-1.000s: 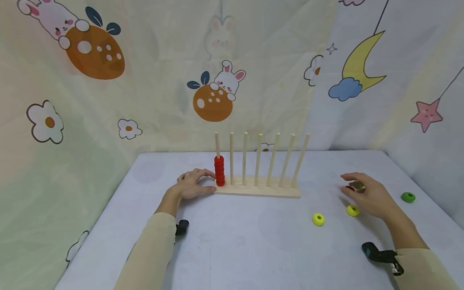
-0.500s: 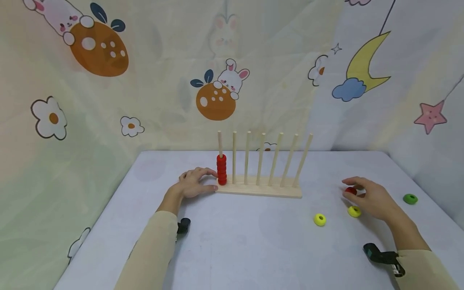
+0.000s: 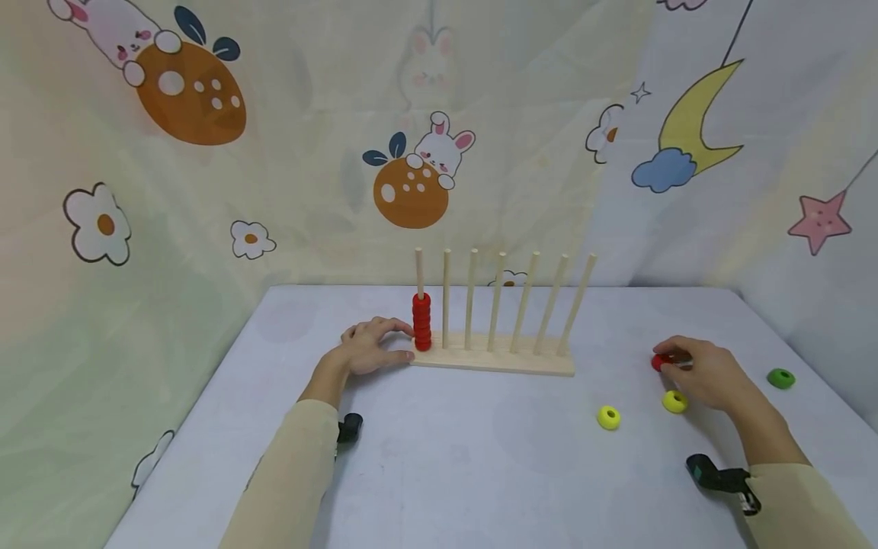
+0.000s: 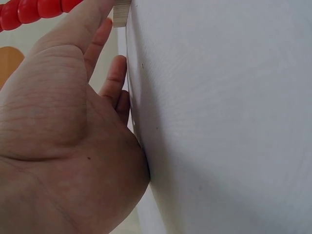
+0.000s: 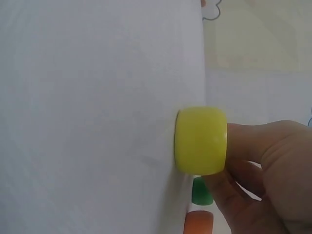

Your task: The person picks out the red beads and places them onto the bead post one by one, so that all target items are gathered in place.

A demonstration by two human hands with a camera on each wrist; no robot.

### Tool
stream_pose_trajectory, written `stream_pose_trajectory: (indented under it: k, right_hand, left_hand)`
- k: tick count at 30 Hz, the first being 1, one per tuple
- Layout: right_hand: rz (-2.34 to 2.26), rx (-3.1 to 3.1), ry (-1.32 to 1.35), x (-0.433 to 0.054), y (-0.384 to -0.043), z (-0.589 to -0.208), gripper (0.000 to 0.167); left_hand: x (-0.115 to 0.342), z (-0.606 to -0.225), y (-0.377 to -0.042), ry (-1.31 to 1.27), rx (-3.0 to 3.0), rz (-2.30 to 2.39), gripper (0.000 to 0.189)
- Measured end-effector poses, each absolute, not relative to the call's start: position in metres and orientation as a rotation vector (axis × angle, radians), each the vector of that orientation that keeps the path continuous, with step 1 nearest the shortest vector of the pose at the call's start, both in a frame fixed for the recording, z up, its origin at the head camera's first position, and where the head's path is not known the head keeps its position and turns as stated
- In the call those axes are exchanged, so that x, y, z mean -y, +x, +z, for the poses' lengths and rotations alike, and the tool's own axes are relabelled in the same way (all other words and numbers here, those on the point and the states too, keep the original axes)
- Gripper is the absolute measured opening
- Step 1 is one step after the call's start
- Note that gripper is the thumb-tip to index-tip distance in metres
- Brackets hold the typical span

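My left hand (image 3: 373,347) holds the left end of a wooden peg rack (image 3: 494,362), thumb at the front edge and index finger farther back. The left wrist view shows its thumb reaching the end of the base, near the red beads (image 4: 29,12). Several red beads (image 3: 421,324) are stacked on the rack's leftmost peg; the other pegs are bare. At the right, my right hand (image 3: 706,374) pinches a loose red bead (image 3: 659,362) low over the table. A yellow bead (image 3: 675,402) lies just below that hand; in the right wrist view this yellow bead (image 5: 201,140) covers the fingertips.
Another yellow bead (image 3: 608,417) lies left of the right hand, and a green bead (image 3: 780,378) lies to its right. The right wrist view also shows a green bead (image 5: 202,191) and an orange bead (image 5: 199,223). A printed cloth (image 3: 309,168) hangs behind the table.
The right hand's fingertips have come together on the red bead, which now shows at their tips. My left hand stays at the rack's end. The whole head view has shifted slightly.
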State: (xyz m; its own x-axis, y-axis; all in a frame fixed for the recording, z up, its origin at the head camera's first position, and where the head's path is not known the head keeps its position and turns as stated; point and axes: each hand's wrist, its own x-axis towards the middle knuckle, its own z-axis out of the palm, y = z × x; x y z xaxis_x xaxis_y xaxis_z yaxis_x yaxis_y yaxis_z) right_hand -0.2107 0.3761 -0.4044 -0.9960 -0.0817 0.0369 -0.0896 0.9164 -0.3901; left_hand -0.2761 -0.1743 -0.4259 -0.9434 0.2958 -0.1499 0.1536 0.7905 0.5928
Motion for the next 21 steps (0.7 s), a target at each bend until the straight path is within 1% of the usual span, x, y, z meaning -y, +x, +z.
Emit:
stream_pose_trajectory:
  k: [6, 18, 21]
  right_hand:
    - [0.642, 3.058, 0.103, -0.376, -0.211, -0.408, 0.028]
    - [0.657, 2.986, 0.141, -0.363, -0.21, -0.403, 0.043]
    - [0.672, 2.976, 0.167, -0.36, -0.211, -0.4, 0.044]
  left_hand:
    - [0.174, -0.425, -0.275, 0.343, -2.744, 0.883, 0.044]
    - [0.175, -0.425, -0.276, 0.351, -2.745, 0.884, 0.045]
    - [0.175, -0.426, -0.278, 0.351, -2.742, 0.881, 0.045]
